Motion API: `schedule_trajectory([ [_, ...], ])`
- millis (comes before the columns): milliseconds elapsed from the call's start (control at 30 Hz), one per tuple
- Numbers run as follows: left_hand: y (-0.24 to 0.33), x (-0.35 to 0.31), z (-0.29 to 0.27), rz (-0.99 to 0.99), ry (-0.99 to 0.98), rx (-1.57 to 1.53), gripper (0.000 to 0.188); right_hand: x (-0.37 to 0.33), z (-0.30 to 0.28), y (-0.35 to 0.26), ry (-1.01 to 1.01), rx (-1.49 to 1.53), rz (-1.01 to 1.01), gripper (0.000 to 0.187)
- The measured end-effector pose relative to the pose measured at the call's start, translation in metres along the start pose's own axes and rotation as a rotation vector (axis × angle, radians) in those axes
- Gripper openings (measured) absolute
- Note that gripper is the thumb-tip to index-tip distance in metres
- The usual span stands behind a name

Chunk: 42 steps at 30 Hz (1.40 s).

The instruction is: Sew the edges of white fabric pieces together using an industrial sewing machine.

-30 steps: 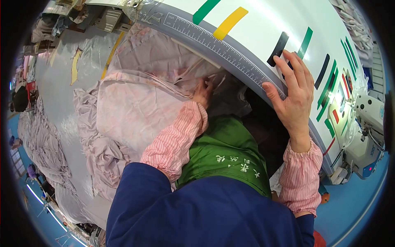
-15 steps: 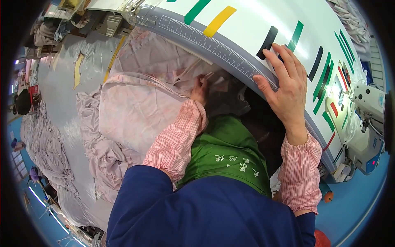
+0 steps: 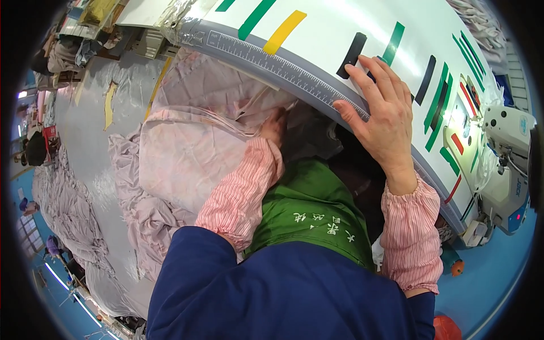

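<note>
Head view: at twelve o'clock, my left hand [image 3: 273, 128] touches pink cloth [image 3: 178, 161], grip indiscernible; at two, my right hand [image 3: 386, 120], loosely spread, empty, on the table [image 3: 326, 39].

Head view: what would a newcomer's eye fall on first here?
Probably the glossy white tabletop at the upper right, with its bright yellow tape strip reaching the grey, ruler-marked edge. The bare right hand lies open over that edge. Next comes the pale pink patterned fabric, left of centre, with the bare left hand at its upper right.
</note>
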State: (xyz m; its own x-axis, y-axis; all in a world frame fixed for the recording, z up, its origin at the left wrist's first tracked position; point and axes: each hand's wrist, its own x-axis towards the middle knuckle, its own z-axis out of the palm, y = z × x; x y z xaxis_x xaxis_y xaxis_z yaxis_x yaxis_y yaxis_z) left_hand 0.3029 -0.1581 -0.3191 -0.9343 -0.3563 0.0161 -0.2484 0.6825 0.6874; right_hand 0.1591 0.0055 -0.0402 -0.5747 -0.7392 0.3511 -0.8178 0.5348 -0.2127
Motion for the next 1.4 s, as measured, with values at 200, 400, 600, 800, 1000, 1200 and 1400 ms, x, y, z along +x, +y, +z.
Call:
schedule_trajectory([
  [200, 0.037, -0.052, -0.041, 0.274, 0.084, -0.059, 0.025, -0.003, -0.001, 0.0, 0.037, 0.005, -0.009, 0.048],
  [400, 0.074, -0.08, -0.111, 0.424, 0.135, 0.067, 0.024, -0.008, 0.002, 0.002, 0.112, 0.013, -0.045, 0.046],
  [600, 0.127, -0.03, -0.222, 0.455, 0.435, -0.084, 0.027, -0.026, -0.024, -0.014, 0.274, 0.342, -0.092, 0.044],
  [800, 0.235, 0.013, -0.364, 0.71, 0.701, -0.216, 0.023, -0.07, -0.045, -0.056, 0.155, 0.594, -0.122, 0.074],
  [1000, 0.35, 0.02, -0.465, 0.89, 0.777, -0.046, 0.019, -0.084, -0.062, -0.077, 0.036, 0.788, -0.174, 0.11],
  [1200, 0.445, 0.005, -0.437, 0.986, 0.47, -0.122, 0.013, -0.074, -0.109, -0.079, 0.41, 0.757, -0.25, 0.12],
  [1400, 0.447, -0.011, -0.314, 0.531, -0.389, -0.243, 0.011, -0.15, -0.122, -0.04, 0.748, 1.132, 0.146, 0.101],
])
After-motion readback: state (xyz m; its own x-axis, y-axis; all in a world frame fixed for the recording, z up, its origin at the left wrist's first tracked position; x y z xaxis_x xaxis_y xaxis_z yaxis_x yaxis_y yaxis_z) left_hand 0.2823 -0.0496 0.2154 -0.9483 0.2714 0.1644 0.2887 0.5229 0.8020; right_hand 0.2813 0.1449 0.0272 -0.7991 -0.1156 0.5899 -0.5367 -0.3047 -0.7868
